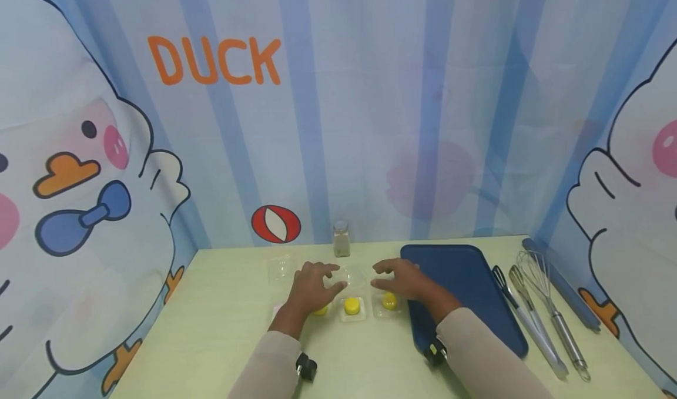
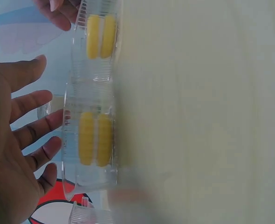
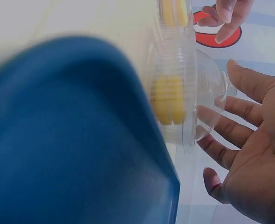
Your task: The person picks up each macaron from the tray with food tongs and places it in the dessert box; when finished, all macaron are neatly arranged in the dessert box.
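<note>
My left hand (image 1: 309,290) hovers over small clear plastic boxes, its fingers spread and slightly bent, with nothing held. To the right, my right hand (image 1: 407,280) is poised with loosely curved fingers around bare air. Between the hands a yellow macaron (image 1: 351,305) sits in its clear box (image 1: 361,317); another yellow macaron (image 1: 389,301) lies below the right hand. A third yellow macaron (image 1: 319,311) is partly hidden by my left wrist. Close to the right fingers in the right wrist view is a clear domed piece (image 3: 207,70); touching cannot be told.
A blue tray (image 1: 465,293) lies at right. Beyond it are a whisk (image 1: 555,311), tongs (image 1: 534,317) and a long blue-grey bar (image 1: 566,287). A glass jar (image 1: 341,240) stands at the back; an empty clear plastic piece (image 1: 282,268) lies behind the left hand.
</note>
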The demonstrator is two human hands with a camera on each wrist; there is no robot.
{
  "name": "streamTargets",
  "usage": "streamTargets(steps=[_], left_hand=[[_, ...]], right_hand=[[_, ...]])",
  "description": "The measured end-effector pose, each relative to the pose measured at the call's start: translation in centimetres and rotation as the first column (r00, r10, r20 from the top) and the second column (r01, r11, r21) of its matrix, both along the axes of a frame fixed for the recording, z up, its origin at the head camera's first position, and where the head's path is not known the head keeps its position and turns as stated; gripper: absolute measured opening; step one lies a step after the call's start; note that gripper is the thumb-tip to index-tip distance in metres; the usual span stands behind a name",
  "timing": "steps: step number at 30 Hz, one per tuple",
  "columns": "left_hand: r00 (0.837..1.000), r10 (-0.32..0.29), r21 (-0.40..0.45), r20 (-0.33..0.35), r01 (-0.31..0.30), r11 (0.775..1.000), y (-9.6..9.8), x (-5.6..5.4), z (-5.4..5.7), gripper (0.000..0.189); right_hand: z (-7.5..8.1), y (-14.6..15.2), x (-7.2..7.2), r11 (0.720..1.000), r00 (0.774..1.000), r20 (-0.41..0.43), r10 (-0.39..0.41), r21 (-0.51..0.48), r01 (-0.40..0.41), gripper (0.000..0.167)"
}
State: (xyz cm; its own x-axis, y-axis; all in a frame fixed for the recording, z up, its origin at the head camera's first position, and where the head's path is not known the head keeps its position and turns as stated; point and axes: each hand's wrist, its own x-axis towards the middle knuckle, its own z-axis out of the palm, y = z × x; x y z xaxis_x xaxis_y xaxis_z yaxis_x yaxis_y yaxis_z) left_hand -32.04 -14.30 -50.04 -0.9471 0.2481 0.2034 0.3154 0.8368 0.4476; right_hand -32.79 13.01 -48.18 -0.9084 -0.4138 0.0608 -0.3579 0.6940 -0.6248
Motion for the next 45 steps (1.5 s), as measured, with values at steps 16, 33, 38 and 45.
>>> streamTargets(steps=[16,33,38,45], left_hand=[[0.999,0.01,-0.062,0.045,-0.007,0.998,1.1,0.1,-0.3,0.046],[0.999,-0.04,-0.024,-0.018,0.039,0.999,1.5,-0.4,-0.2,0.041],[0.998,-0.029,0.014,-0.057,0.03,0.999,1.9,-0.6,0.1,0.038],[0.995,0.045,0.104,-0.093,-0.035,0.994,2.4,-0.8,0.1,0.046]], right_hand=[[0.0,-1.5,-0.9,0.998,0.999,0.048,0.002,0.059,-0.005,0.05],[-0.5,-2.5,-1.6,0.999,0.999,0.032,-0.001,0.045,-0.001,0.047],[-0.4,-2.6,-1.5,0.999,0.999,-0.025,-0.034,0.011,0.035,0.041],[-0.4,-2.7,-1.3,0.996,0.994,-0.093,-0.059,-0.067,0.053,0.034]])
